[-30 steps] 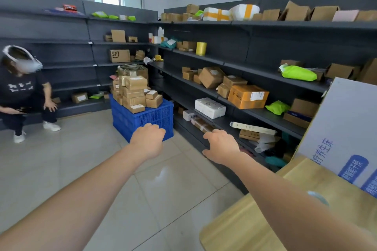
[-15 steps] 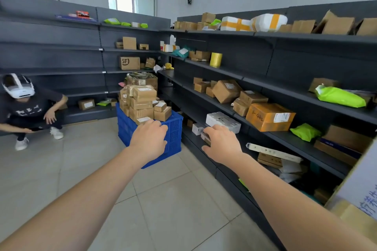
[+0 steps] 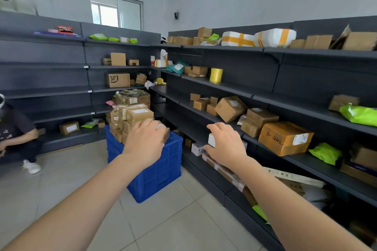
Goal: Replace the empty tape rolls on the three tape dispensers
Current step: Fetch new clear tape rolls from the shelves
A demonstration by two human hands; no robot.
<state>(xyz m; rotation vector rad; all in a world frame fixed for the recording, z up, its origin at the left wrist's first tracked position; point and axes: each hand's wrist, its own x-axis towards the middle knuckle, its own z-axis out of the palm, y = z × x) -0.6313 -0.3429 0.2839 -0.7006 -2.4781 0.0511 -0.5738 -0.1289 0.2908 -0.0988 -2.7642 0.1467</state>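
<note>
Hands: two, a left hand (image 3: 144,142) and a right hand (image 3: 226,145).
Blue crate (image 3: 163,171): one.
Window (image 3: 116,13): one.
Yellow roll (image 3: 216,75): one.
White parcels with orange tape (image 3: 237,38): three, two big ones up high and one small one lower down.
Green bags (image 3: 359,115): about eight; some are small and hard to make out.
Box marked SF (image 3: 118,79): one.
Big orange-brown box with writing (image 3: 285,138): one.
Plain brown boxes (image 3: 230,108): too many to count, more than twenty.
Rows of dark shelves (image 3: 224,87): two, meeting in the corner.
Other person (image 3: 16,134): one.
White shoe (image 3: 31,167): one in view.
</note>
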